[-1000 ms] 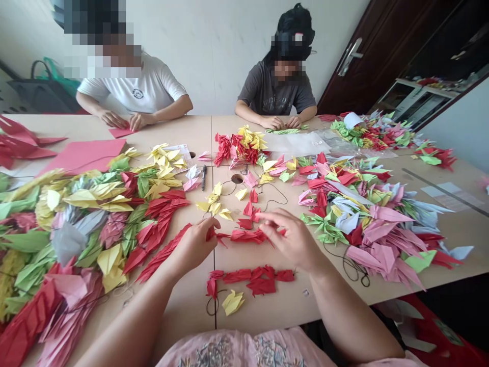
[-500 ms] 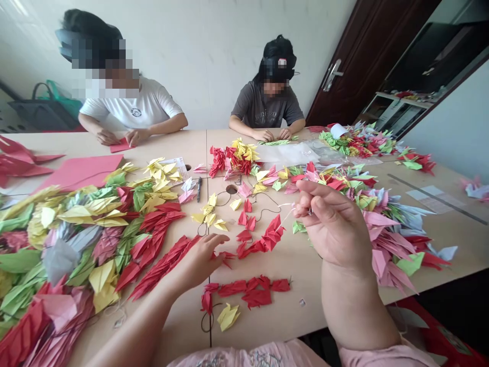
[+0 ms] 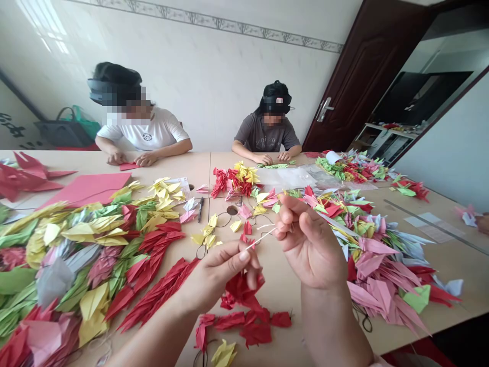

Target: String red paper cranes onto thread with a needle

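Left hand (image 3: 219, 275): fingers pinched tight on a thin white thread (image 3: 262, 237)
Right hand (image 3: 311, 250): fingers curled nearly shut on its far end

"How do the hands stand?"

"Both raised. The right hand (image 3: 313, 250) sits just right of the left hand (image 3: 217, 278) and higher, palm toward the wearer."

"The left fingers (image 3: 233, 256)?"

"Pinched against the thumb, tips aimed at the right hand."

"The right fingers (image 3: 294, 214)?"

"Curled inward; whether they grip anything, I can't quite tell."

"Forearms?"

"The left forearm (image 3: 153, 339) slants in from lower left; the right forearm (image 3: 332, 326) rises nearly upright."
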A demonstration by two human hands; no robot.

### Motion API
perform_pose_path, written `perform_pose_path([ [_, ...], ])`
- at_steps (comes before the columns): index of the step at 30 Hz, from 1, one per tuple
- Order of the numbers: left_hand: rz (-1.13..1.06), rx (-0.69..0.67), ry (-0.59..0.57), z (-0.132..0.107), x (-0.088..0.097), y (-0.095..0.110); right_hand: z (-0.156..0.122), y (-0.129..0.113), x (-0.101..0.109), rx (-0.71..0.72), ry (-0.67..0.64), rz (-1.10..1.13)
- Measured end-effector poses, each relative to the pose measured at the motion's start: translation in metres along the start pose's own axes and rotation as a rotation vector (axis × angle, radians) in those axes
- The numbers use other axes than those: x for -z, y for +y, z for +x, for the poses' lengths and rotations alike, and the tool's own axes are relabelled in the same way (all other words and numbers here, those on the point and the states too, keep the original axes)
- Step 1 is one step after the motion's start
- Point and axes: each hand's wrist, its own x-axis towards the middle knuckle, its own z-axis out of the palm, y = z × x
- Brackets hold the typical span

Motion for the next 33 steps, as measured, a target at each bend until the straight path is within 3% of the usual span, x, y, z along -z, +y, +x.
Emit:
perform_pose_path([
  [4,-0.174,0.018,0.065,-0.006,0.01,0.007,0.001,0.004,0.009,-0.033,0.072,0.046],
  [12,-0.232,-0.061,0.214,-0.011,0.022,0.032,0.002,0.012,0.029,-0.027,0.202,0.003],
  [19,-0.285,-0.088,0.307,-0.01,0.029,0.039,-0.002,-0.007,0.056,0.196,0.315,-0.276],
  [21,-0.314,-0.079,0.323,-0.008,0.029,0.039,-0.008,0.003,0.064,0.137,0.239,-0.556],
  [22,-0.33,-0.073,0.332,-0.007,0.028,0.039,-0.012,0.011,0.069,0.034,0.156,-0.749],
  [25,-0.373,-0.052,0.354,-0.005,0.027,0.037,-0.029,0.042,0.082,-0.431,-0.237,-1.289],
  [29,-0.393,-0.055,0.355,-0.004,0.025,0.034,-0.047,0.069,0.091,-0.55,-0.363,-1.385],
  [33,-0.367,-0.056,0.346,-0.005,0.023,0.03,-0.043,0.065,0.077,-0.482,-0.388,-1.329],
])
